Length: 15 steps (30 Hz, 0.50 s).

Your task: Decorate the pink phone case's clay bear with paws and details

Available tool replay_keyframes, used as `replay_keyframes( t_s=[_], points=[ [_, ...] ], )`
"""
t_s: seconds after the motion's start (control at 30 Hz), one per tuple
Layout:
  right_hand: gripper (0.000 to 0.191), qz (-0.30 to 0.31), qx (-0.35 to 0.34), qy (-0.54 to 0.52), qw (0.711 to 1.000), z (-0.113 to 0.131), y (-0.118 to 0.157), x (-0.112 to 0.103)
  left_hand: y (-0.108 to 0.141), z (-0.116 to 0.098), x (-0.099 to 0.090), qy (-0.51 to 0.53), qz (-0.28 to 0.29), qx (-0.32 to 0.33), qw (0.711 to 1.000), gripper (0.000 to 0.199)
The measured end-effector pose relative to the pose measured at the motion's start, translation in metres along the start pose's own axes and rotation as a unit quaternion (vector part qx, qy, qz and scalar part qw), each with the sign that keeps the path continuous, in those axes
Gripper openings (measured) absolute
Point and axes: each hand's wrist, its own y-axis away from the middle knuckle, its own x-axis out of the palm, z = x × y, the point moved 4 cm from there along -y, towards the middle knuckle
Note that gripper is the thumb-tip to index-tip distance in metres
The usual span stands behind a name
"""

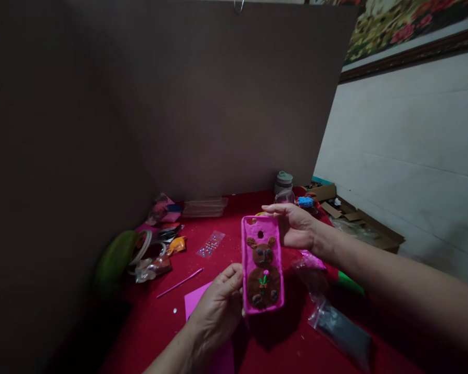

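Observation:
A pink phone case [251, 231] is held up above the red table, its decorated back toward me. A brown clay bear [261, 283] covers its lower part, with a small pink flower and green leaves on the belly. The dark camera hole shows above the bear's head. My left hand [222, 296] grips the case's left edge, low down, with the fingers partly behind it. At the upper right edge, my right hand [294, 226] holds the case too, its fingertips reaching behind the top. Under my left hand lies a pink sheet [195, 297].
On the red cloth [226, 249] lie a pink stick [179, 283], a sheet of gems [211, 244], an orange packet [177, 244] and a bag of dark clay [341, 332]. A grey board [226, 104] rises behind. At the right back stand a bottle [284, 182] and cardboard boxes [364, 221].

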Motion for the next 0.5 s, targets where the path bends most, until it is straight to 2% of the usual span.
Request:
replay_keyframes(
  t_s=[0.17,0.5],
  points=[
    [0.006,-0.007,0.004,0.006,1.000,-0.001,-0.006,-0.004,-0.002,0.001,-0.002,-0.008,-0.009,-0.002,1.000,0.026],
    [0.017,-0.026,0.013,0.011,1.000,0.005,-0.001,-0.019,-0.004,0.004,-0.002,-0.022,-0.003,-0.007,1.000,0.026]
  ],
)
